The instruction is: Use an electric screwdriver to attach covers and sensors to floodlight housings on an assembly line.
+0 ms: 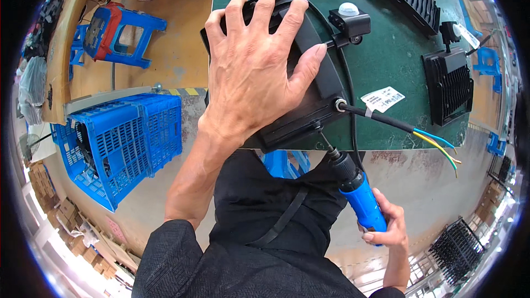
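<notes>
Black rectangular metal housing (316, 99), black cable (386, 120) out, on green desk (395, 49). Left grip (251, 60) spread over it; right grip (393, 226) round blue-black screwdriver (360, 194). Blue plastic crate (126, 132) left of housing, black items (84, 143) inside.

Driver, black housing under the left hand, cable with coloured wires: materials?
Driver: likely plastic; glossy blue body, ribbed black collar. Black housing: probably coated metal, satin sheen, crisp edges; plastic possible. Cable: rubber or plastic sheath, seemingly low-sheen, coloured wires emerging.

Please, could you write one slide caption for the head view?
Left hand on a black housing at a green table, right hand holding a blue screwdriver to the housing's edge.
</notes>
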{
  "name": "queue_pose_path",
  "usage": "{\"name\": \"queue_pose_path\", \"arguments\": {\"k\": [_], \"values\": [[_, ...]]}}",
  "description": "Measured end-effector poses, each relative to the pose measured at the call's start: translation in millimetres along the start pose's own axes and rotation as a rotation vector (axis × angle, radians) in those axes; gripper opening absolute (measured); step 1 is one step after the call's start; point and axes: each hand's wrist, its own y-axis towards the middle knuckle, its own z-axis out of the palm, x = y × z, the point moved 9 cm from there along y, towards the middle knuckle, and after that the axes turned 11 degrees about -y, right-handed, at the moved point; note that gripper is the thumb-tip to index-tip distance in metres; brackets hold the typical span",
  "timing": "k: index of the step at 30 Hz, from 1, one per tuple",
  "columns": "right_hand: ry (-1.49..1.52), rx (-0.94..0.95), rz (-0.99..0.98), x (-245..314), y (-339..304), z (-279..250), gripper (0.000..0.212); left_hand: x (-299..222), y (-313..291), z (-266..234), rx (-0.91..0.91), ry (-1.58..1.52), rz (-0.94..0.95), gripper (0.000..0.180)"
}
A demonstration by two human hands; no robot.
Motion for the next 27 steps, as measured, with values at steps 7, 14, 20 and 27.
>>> {"name": "queue_pose_path", "arguments": {"k": [7,14,20,27], "values": [[0.853,-0.028,-0.029,-21.2,9.1,84.3,0.103,-0.9,2.4,-0.2,-0.034,-0.004,-0.012,0.056],[0.753,-0.216,0.275,9.2,-11.4,57.6,0.106,-0.9,-0.6,1.6,-0.024,-0.009,0.016,0.055],[-0.718,-0.232,-0.254,71.7,4.3,17.9,0.087,-1.1,-1.0,0.2,-0.043,-0.005,0.033,0.057],[-0.619,-0.372,-0.341,36.7,7.4,42.7,0.092,-4.3,1.0,1.3,-0.037,-0.012,0.027,0.056]]}}
